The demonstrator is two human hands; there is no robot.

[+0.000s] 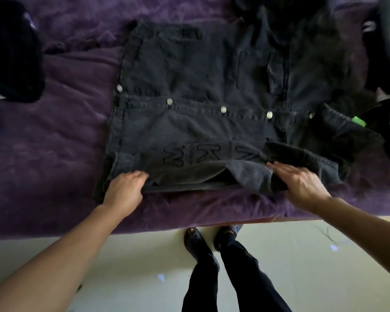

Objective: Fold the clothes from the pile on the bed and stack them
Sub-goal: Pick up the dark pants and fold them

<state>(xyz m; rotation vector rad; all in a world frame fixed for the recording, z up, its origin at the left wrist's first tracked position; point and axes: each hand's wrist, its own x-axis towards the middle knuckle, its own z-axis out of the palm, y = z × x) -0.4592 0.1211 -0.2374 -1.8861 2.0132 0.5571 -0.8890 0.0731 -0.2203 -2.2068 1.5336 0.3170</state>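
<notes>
Black denim jacket (200, 86) lies spread and buttoned at mid-frame on the purple bedcover (54, 131). The left hand (124, 190) pinches its near edge, lower left. The right hand (302, 183) lies flat, fingers straight, on a turned-in sleeve. Folding looks barely begun; a pile of clothes (383, 52) waits upper right.

L hand (124, 190), R hand (302, 185) on jacket (200, 86)

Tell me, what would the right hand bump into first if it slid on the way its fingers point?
The right hand lies flat on the dark jacket; sliding on, it would probably meet the raised letters stitched there first.
</notes>
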